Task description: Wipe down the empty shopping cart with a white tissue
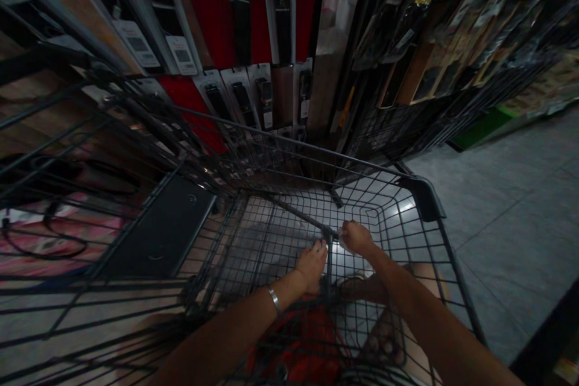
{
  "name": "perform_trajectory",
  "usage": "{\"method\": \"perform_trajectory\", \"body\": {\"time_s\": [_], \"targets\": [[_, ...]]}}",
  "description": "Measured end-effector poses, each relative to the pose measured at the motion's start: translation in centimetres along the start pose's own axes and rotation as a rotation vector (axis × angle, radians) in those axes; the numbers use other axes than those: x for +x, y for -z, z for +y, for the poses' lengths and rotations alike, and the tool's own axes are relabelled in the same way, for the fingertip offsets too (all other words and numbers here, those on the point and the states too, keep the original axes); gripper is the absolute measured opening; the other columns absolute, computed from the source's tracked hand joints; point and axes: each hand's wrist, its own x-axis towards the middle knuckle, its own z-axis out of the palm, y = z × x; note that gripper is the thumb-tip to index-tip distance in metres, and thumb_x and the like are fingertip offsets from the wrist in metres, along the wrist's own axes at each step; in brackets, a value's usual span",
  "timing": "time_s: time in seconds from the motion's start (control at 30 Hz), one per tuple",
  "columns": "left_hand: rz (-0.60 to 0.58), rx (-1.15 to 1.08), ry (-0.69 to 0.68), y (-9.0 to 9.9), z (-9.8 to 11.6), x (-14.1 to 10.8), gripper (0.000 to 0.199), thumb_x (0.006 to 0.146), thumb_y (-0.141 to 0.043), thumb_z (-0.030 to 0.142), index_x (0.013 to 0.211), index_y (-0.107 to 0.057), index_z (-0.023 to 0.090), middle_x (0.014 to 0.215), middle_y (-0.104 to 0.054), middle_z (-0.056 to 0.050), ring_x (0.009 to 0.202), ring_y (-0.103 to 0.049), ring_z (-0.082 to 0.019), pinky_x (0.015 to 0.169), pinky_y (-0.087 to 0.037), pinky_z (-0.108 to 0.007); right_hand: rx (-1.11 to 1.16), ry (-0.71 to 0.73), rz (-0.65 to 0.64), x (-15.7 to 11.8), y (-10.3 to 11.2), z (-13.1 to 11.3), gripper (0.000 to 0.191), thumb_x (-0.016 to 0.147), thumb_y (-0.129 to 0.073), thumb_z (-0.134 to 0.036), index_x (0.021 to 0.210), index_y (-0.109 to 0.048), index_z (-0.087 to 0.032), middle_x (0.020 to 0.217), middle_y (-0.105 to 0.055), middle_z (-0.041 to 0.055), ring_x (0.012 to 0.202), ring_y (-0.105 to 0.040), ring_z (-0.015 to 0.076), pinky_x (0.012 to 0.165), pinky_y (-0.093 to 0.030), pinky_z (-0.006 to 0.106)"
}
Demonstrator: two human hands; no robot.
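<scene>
Item, one wire shopping cart point(289, 141), dark grey, standing open beneath the hands and beside a display of hanging packaged goods point(242, 96); its mesh is looking stiff, its rails smooth and hard, and the whole is likely weighing too much for a casual lift, though probably rolling readily. Item, one dark strut point(330, 265), running through the middle of the view and meeting a slanting bar point(296, 212); it is seeming rigid, slim enough for a finger grip, and best taken just below that joint. Item, one left hand point(311, 262), silver band point(274, 300) on its wrist, reaching in from the lower left, back upward, fingers slightly bent and loosely parted, tips nearing the strut. Item, one right hand point(357, 237), arriving from the lower right on a long, slanting forearm, wrist bending inward, fingers curling closed beside the joint; something pale is showing at the fingertips, too blurred for naming, and whether it is being pinched cannot be told. Item, one red, soft-looking article point(312, 338), lying low in the view, partly hidden behind mesh.
</scene>
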Motion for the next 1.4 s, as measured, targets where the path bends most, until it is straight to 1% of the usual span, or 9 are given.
{"method": "perform_trajectory", "body": {"time_s": [0.1,0.27,0.47,0.7,0.87,1.03,1.17,1.3,1.4], "targets": [[-0.037,0.024,0.029,0.2,0.2,0.2,0.093,0.06,-0.068,0.035,0.138,-0.029,0.003,0.149,-0.022,-0.022,0.134,-0.023,-0.033,0.102,-0.036,-0.042,0.001,0.01,0.078,1.6,0.9,0.2,0.026,0.086,-0.043,-0.014,0.106,-0.06,-0.013,0.108,-0.063,0.013,0.095,-0.062,0.0201,0.075,-0.043,0.025],[-0.057,0.031,0.024,0.4,0.1,0.3,0.097,0.055,-0.07,0.032,0.137,-0.029,0.001,0.149,-0.02,-0.022,0.134,-0.02,-0.034,0.102,-0.035,-0.042,0.093,-0.046,0.195,4.0,1.4,-0.5,0.027,0.088,-0.041,-0.016,0.109,-0.058,-0.012,0.108,-0.062,0.0137,0.092,-0.062,0.0188,0.074,-0.044,0.025],[-0.038,-0.036,0.01,-0.1,-0.4,0.3,0.093,0.058,-0.066,0.028,0.139,-0.027,0.003,0.15,-0.02,-0.021,0.135,-0.019,-0.034,0.104,-0.033,-0.043,0.13,0.047,0.154,3.8,-0.3,-1.4,0.026,0.088,-0.04,-0.011,0.102,-0.062,-0.01,0.112,-0.058,0.0136,0.097,-0.059,0.016,0.083,-0.043,0.022],[-0.018,-0.112,-0.013,0.3,-0.8,-0.4,0.087,0.062,-0.065,0.033,0.137,-0.029,0.006,0.148,-0.023,-0.02,0.134,-0.021,-0.033,0.104,-0.033,-0.045,0.038,0.031,0.071,3.0,-0.6,-2.3,0.027,0.089,-0.038,-0.011,0.103,-0.061,-0.009,0.112,-0.057,0.0167,0.089,-0.063,0.0178,0.073,-0.046,0.025],[0.055,-0.179,-0.059,1.1,-2.3,-0.6,0.071,0.067,-0.055,0.015,0.135,-0.033,0.013,0.142,-0.036,-0.014,0.13,-0.033,-0.026,0.105,-0.034,-0.038,0.006,0.059,0.052,1.8,-1.1,-2.4,0.027,0.089,-0.039,-0.011,0.102,-0.062,-0.01,0.106,-0.061,0.0147,0.09,-0.064,0.0166,0.075,-0.045,0.023],[0.225,-0.196,0.197,1.2,-4.2,-0.1,0.077,0.067,-0.048,0.004,0.14,-0.026,0.013,0.152,-0.02,-0.012,0.139,-0.016,-0.024,0.113,-0.021,-0.039,-0.058,0.154,-0.043,0.8,-1.2,-2.5,0.03,0.087,-0.039,-0.01,0.103,-0.064,-0.009,0.106,-0.064,0.0166,0.096,-0.062,0.0186,0.079,-0.045,0.024],[0.219,-0.234,0.293,1.2,-5.4,0.1,0.071,0.073,-0.045,0.006,0.141,-0.026,0.011,0.151,-0.022,-0.013,0.139,-0.018,-0.023,0.112,-0.024,-0.037,-0.096,0.263,-0.161,1.0,0.1,-2.7,0.021,0.083,-0.05,-0.017,0.093,-0.068,-0.011,0.097,-0.067,0.0144,0.093,-0.064,0.0215,0.076,-0.045,0.025],[0.151,-0.265,0.301,1.0,-5.6,0.1,0.062,0.08,-0.048,0.018,0.139,-0.031,0.016,0.152,-0.019,-0.012,0.139,-0.017,-0.024,0.108,-0.031,-0.04,-0.054,0.228,-0.008,2.5,2.1,-3.1,0.026,0.088,-0.042,-0.016,0.101,-0.065,-0.012,0.107,-0.063,0.0153,0.096,-0.062,0.0217,0.078,-0.045,0.026],[0.119,-0.249,0.321,1.1,-5.4,0.1,0.06,0.081,-0.052,0.024,0.138,-0.034,0.018,0.153,-0.015,-0.012,0.14,-0.016,-0.026,0.107,-0.033,-0.041,0.005,0.147,0.11,3.9,2.5,-3.5,0.03,0.089,-0.037,-0.011,0.107,-0.061,-0.013,0.112,-0.059,0.0149,0.095,-0.062,0.0205,0.076,-0.045,0.026]]}}
